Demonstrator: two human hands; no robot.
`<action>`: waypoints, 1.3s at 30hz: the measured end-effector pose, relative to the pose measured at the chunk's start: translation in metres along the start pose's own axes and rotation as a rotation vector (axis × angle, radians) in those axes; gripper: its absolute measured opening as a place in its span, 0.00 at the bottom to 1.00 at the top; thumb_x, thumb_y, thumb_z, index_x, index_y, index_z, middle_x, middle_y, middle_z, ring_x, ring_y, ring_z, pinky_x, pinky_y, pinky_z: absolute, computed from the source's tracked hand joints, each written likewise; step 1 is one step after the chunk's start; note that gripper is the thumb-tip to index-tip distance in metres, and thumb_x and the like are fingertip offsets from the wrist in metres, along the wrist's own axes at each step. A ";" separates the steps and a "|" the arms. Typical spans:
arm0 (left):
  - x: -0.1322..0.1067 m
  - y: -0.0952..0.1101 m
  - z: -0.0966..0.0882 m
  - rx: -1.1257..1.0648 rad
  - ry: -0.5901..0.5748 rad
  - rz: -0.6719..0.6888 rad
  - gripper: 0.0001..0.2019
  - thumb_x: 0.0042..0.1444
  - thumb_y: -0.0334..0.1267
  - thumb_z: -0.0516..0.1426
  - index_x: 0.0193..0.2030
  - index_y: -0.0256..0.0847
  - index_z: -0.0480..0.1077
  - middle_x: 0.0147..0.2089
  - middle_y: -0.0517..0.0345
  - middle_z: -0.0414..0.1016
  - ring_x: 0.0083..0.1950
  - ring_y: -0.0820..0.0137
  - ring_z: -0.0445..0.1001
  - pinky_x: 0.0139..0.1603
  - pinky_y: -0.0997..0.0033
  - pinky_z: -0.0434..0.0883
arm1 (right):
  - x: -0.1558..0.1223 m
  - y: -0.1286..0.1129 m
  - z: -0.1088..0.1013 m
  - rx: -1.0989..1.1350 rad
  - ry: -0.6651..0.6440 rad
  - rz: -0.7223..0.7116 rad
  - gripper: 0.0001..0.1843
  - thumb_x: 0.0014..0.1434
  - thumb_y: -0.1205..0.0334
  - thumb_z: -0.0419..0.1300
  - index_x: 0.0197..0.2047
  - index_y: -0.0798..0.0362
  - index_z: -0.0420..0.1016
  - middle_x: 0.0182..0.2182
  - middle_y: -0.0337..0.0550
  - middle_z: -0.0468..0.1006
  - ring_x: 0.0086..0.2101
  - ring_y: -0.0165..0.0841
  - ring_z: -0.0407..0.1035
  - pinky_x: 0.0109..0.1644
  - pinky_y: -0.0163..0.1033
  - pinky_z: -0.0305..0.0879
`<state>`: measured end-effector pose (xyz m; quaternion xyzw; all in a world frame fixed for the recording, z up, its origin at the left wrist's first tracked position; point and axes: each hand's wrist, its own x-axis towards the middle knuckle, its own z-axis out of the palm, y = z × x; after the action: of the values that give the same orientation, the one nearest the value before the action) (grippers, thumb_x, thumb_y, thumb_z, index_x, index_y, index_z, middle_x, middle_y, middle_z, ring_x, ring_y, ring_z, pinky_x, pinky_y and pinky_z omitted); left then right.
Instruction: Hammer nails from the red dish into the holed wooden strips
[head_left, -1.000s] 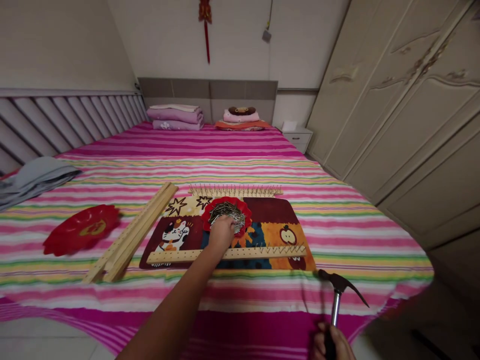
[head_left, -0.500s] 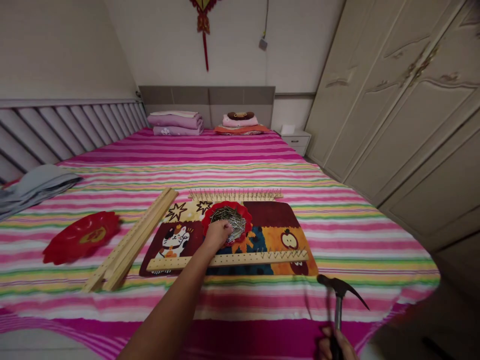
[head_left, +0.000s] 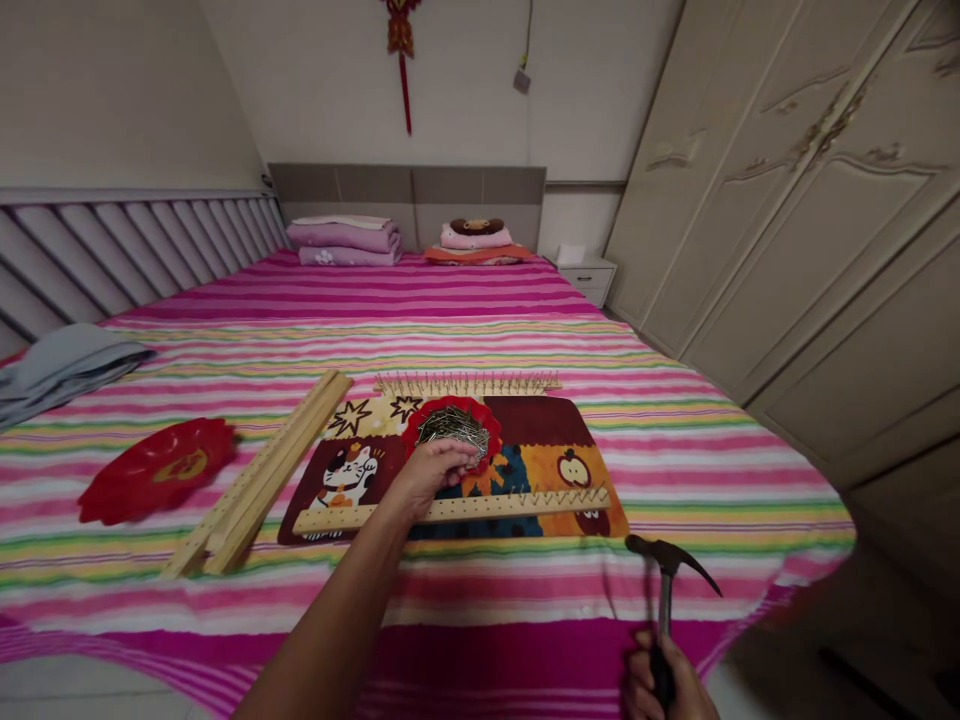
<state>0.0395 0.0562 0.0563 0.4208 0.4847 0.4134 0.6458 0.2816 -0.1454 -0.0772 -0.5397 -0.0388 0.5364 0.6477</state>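
Observation:
My left hand (head_left: 433, 476) reaches over a red scalloped dish (head_left: 448, 403) on a patterned mat (head_left: 538, 421), with its fingers at the front of a heap of steel nails (head_left: 453, 428). The hand hides the dish's near rim, and I cannot tell whether it holds any nails. A pale wooden strip with a row of nails standing in it (head_left: 450, 510) lies under my left wrist. Low at the right, my right hand (head_left: 666, 678) grips a claw hammer (head_left: 664, 585) by the handle, its head up, above the bed's edge.
A second nailed strip (head_left: 466, 384) lies beyond the mat. Bare wooden strips (head_left: 259, 473) and an empty-looking red dish (head_left: 157, 470) lie to the left on the striped bedspread (head_left: 720, 470). A grey cloth (head_left: 64, 365) lies further left, with a wardrobe (head_left: 787, 200) at the right.
My left hand has stretched its fingers further across the nails toward the right. The whole view has shifted slightly, and the hammer remains in my right hand.

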 end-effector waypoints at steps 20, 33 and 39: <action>0.003 -0.078 0.044 0.321 0.140 0.101 0.03 0.41 0.33 0.58 0.26 0.38 0.70 0.21 0.66 0.68 0.22 0.76 0.66 0.19 0.79 0.62 | -0.010 -0.005 0.007 0.013 0.004 -0.032 0.22 0.48 0.42 0.63 0.34 0.50 0.64 0.17 0.26 0.57 0.12 0.20 0.46 0.10 0.24 0.43; -0.002 -0.081 0.048 0.655 0.109 0.324 0.03 0.47 0.30 0.57 0.25 0.40 0.70 0.24 0.64 0.72 0.28 0.74 0.70 0.32 0.76 0.64 | -0.027 -0.009 0.020 -0.107 0.046 -0.140 0.21 0.51 0.41 0.60 0.36 0.51 0.66 0.18 0.28 0.60 0.13 0.21 0.48 0.11 0.25 0.45; -0.002 -0.089 0.044 0.756 0.089 0.428 0.04 0.49 0.29 0.57 0.26 0.40 0.70 0.25 0.63 0.70 0.29 0.74 0.68 0.33 0.76 0.62 | -0.060 -0.038 0.070 -0.201 -0.130 -0.163 0.20 0.53 0.42 0.59 0.38 0.50 0.66 0.19 0.29 0.62 0.15 0.22 0.50 0.13 0.26 0.45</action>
<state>0.0934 0.0205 -0.0194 0.7003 0.5312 0.3494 0.3245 0.2375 -0.1378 0.0117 -0.5611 -0.1779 0.5091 0.6280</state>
